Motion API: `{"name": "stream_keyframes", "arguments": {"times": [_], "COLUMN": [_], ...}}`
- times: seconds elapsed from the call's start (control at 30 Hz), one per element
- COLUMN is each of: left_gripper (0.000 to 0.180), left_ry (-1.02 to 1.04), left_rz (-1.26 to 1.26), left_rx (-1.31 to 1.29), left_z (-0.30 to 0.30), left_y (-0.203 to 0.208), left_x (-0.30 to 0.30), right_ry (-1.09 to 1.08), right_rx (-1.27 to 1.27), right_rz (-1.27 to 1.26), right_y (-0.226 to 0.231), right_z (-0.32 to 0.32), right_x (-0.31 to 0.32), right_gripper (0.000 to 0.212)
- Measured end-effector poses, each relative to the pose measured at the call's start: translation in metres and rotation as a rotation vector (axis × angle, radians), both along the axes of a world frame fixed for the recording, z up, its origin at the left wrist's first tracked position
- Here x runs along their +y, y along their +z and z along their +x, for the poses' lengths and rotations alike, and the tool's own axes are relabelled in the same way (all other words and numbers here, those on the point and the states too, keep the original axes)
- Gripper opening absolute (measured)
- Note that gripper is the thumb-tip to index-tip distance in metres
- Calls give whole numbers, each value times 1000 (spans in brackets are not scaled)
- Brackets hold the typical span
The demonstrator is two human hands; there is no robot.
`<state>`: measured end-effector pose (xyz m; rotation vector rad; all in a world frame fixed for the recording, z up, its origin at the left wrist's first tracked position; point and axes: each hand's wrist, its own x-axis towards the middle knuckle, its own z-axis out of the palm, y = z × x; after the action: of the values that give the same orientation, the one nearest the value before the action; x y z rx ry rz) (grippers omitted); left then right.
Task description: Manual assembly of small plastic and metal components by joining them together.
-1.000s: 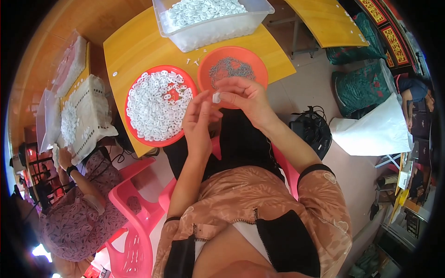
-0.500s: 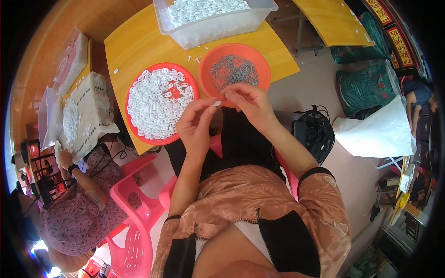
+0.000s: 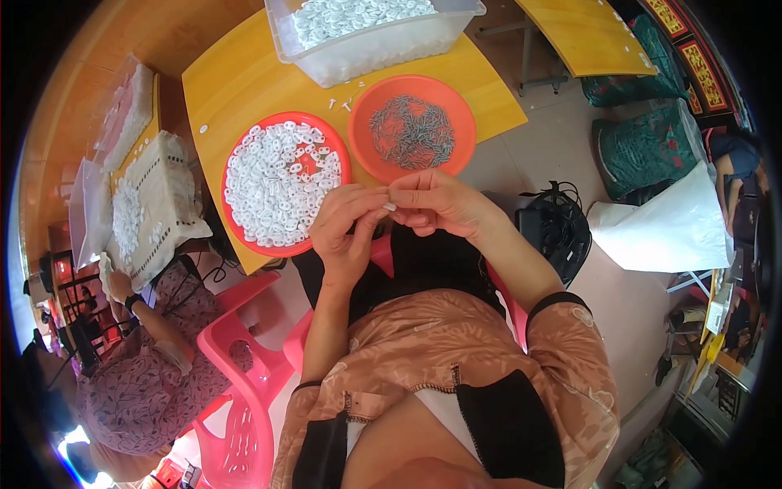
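Observation:
My left hand [image 3: 346, 224] pinches a small white plastic piece [image 3: 390, 207], mostly covered by fingers. Against it, my right hand [image 3: 444, 204] is closed with thumb and fingertips pressed together; whatever lies between them is too small to make out. Both hands meet over my lap, just below the two bowls. The red bowl [image 3: 345, 156] to the left is full of white plastic pieces [image 3: 273, 183] with holes in them. In the orange bowl [image 3: 460, 114] to the right lie many small grey screws [image 3: 411, 130].
A clear plastic tub [image 3: 358, 61] of white pieces stands at the back of the yellow table [image 3: 220, 90], near a few loose screws. On the left another person [image 3: 147, 359] sits at a cloth-covered surface [image 3: 167, 187]. Beside me are a pink chair [image 3: 236, 383] and a black bag [image 3: 558, 232].
My right hand has come down and away from the orange bowl to meet my left hand. Its fingers are now curled in, and the left fingers cover more of the white piece.

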<state>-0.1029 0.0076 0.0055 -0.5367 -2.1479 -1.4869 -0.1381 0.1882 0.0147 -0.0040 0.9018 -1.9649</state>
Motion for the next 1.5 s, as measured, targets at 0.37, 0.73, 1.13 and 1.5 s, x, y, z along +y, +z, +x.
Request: {"name": "stream_keyframes", "arguments": {"times": [0.37,0.73,1.13,1.5], "left_gripper": [25,23,19,20], "left_ry": [-359,-319,-257,-206], "left_rz": [503,646,692,757], "left_rx": [-457,-480,-458,-470], "left_z": [4,6,6,7], "left_y": [-6,-12,-28,-32], "left_x": [-1,-1,0,1], "right_ry": [-47,-76,-173,-206], "right_rx": [41,62,165,132], "right_rz": [81,16,83,54], "right_y": [7,8,7,2], "right_z": [3,6,10,12], "right_x": [-5,-8,-24,-29], "right_gripper": [21,18,18,19]}}
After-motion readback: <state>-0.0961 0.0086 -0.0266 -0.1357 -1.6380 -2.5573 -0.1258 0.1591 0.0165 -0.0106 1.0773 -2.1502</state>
